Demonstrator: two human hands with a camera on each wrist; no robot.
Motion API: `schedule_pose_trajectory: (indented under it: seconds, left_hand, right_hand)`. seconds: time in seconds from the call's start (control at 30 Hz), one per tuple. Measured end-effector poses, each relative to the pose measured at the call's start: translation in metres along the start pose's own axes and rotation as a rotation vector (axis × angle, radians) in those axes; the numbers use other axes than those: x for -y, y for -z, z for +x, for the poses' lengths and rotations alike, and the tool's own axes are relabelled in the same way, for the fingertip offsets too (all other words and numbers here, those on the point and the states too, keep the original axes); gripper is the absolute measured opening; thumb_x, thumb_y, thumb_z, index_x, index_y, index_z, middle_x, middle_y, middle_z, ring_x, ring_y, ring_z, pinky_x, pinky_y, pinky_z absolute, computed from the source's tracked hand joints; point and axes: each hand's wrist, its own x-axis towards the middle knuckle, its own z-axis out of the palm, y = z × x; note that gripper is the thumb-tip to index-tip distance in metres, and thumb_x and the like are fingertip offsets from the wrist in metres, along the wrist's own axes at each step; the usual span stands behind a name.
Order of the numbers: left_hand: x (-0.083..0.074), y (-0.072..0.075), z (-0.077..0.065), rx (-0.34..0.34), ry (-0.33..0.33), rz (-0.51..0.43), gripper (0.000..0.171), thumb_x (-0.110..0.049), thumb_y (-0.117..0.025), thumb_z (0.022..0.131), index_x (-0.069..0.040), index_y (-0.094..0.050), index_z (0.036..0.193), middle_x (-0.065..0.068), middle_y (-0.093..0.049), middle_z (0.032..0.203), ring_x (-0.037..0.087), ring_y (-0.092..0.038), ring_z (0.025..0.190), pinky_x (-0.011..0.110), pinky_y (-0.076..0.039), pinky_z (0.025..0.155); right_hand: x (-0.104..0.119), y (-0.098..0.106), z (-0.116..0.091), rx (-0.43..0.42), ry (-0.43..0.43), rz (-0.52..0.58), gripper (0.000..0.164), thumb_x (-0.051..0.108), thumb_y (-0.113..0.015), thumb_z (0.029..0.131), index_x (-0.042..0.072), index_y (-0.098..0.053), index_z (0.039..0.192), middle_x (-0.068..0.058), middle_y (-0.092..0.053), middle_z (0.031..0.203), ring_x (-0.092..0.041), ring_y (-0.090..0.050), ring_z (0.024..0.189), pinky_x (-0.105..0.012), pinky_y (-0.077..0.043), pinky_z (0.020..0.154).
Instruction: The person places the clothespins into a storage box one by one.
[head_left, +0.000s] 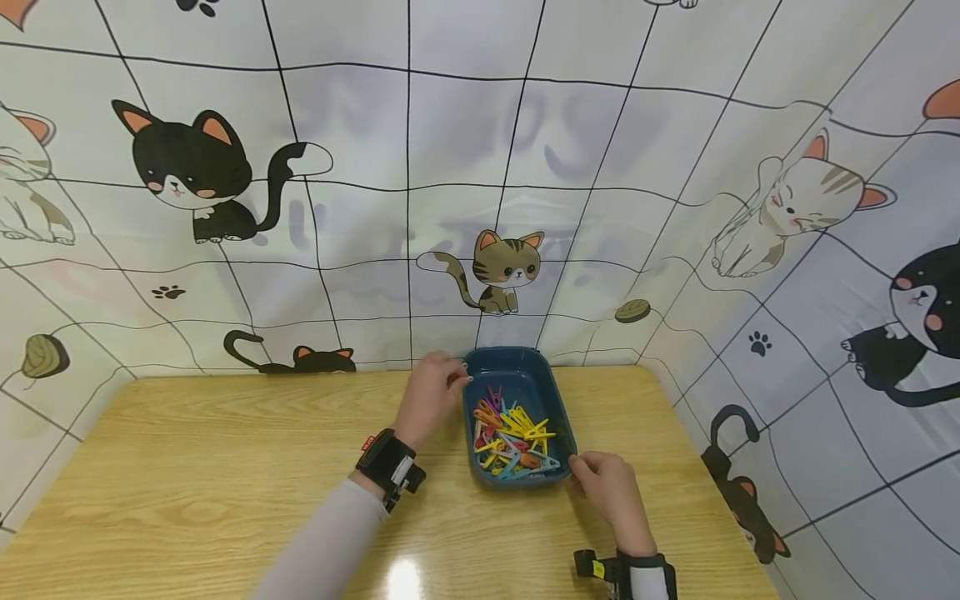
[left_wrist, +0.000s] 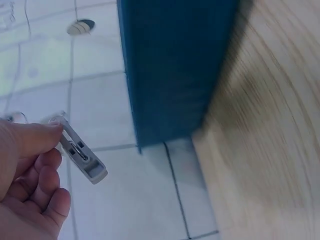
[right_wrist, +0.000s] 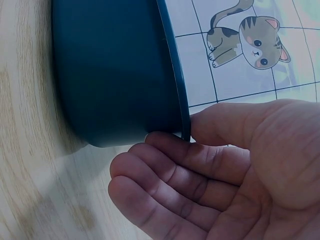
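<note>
A dark blue plastic bin [head_left: 557,392] stands on the table with a heap of colourful clothespins [head_left: 517,433] inside, mostly toward its near end. My left hand [head_left: 431,396] is beside the bin's far left rim. Between thumb and fingers it pinches a light grey clothespin [left_wrist: 86,156], clear in the left wrist view, where the bin wall [left_wrist: 172,70] rises just to its right. At the near right corner, my right hand [head_left: 609,492] grips the bin's rim [right_wrist: 181,95], thumb on one side and index finger on the other, with the other fingers loosely bent below.
The wooden table [head_left: 247,467] extends left of the bin, with a narrower strip on its right. A cat-patterned sheet [head_left: 360,225] hangs behind the table and along the right side, close to the bin's far end.
</note>
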Motion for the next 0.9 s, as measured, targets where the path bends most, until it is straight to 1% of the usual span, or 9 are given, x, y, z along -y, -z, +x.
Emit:
schedule_pose_trajectory:
  seconds: [0.2,0.37,0.53,0.6,0.7,0.77,0.8,0.9]
  left_hand:
    - [-0.022,-0.002,-0.007,0.024,-0.061,-0.026,0.006,-0.006,-0.078,0.092,-0.007,-0.077,0.086,0.002,-0.063,0.085,0.019,-0.058,0.082,0.032,-0.050,0.071]
    - [-0.034,-0.008,-0.012,0.045,-0.117,-0.036,0.004,-0.004,-0.079,0.090,-0.005,-0.077,0.087,0.002,-0.064,0.085,0.018,-0.058,0.082,0.031,-0.051,0.072]
    - [-0.040,-0.018,-0.016,0.089,-0.141,-0.034,0.004,-0.005,-0.078,0.091,-0.006,-0.078,0.088,0.000,-0.064,0.085,0.016,-0.058,0.082,0.031,-0.052,0.076]
    - [-0.040,-0.022,-0.017,0.096,-0.156,-0.025,0.004,-0.005,-0.077,0.092,-0.006,-0.078,0.088,0.000,-0.063,0.084,0.015,-0.057,0.081,0.030,-0.052,0.077]
    - [-0.040,-0.027,-0.019,0.106,-0.179,-0.006,0.005,-0.006,-0.077,0.093,-0.007,-0.078,0.088,-0.001,-0.062,0.084,0.014,-0.055,0.081,0.027,-0.050,0.075]
    - [-0.041,-0.030,-0.021,0.110,-0.190,0.000,0.005,-0.007,-0.078,0.092,-0.008,-0.079,0.087,-0.002,-0.062,0.083,0.014,-0.054,0.080,0.028,-0.050,0.074]
    - [-0.041,-0.031,-0.022,0.111,-0.192,-0.003,0.004,-0.006,-0.078,0.091,-0.008,-0.079,0.087,-0.002,-0.062,0.083,0.014,-0.055,0.080,0.029,-0.052,0.077]
    - [-0.041,-0.032,-0.024,0.108,-0.193,-0.011,0.004,-0.005,-0.080,0.089,-0.008,-0.079,0.087,-0.001,-0.063,0.082,0.015,-0.057,0.081,0.036,-0.055,0.093]
  right_hand:
    - [0.001,0.000,0.001,0.004,0.000,0.012,0.029,0.015,-0.060,0.102,0.002,-0.075,0.080,-0.006,-0.069,0.070,-0.013,-0.056,0.062,-0.030,-0.042,0.058]
    - [0.000,-0.001,0.002,0.004,0.002,0.014,0.029,0.015,-0.060,0.102,0.001,-0.075,0.080,-0.006,-0.069,0.070,-0.013,-0.056,0.061,-0.030,-0.042,0.057]
    - [0.001,-0.002,0.003,0.004,0.006,0.013,0.029,0.014,-0.060,0.101,0.002,-0.075,0.081,-0.007,-0.069,0.070,-0.013,-0.057,0.062,-0.030,-0.043,0.058]
    - [0.001,-0.002,0.004,0.003,0.005,0.012,0.029,0.014,-0.060,0.101,0.002,-0.075,0.080,-0.007,-0.069,0.070,-0.013,-0.057,0.062,-0.031,-0.044,0.058]
    - [0.001,-0.002,0.004,0.001,0.004,0.011,0.028,0.014,-0.060,0.101,0.002,-0.075,0.080,-0.007,-0.069,0.070,-0.013,-0.057,0.062,-0.031,-0.044,0.058]
    - [0.001,-0.002,0.004,0.000,0.003,0.009,0.028,0.014,-0.060,0.101,0.002,-0.075,0.081,-0.006,-0.069,0.070,-0.013,-0.057,0.062,-0.031,-0.044,0.058]
    - [0.001,-0.003,0.004,0.000,0.004,0.008,0.028,0.014,-0.060,0.101,0.002,-0.075,0.081,-0.006,-0.069,0.070,-0.013,-0.057,0.062,-0.031,-0.044,0.059]
    - [0.000,-0.003,0.003,-0.001,0.003,0.008,0.028,0.014,-0.060,0.101,0.002,-0.075,0.081,-0.007,-0.069,0.070,-0.013,-0.057,0.062,-0.031,-0.044,0.059]
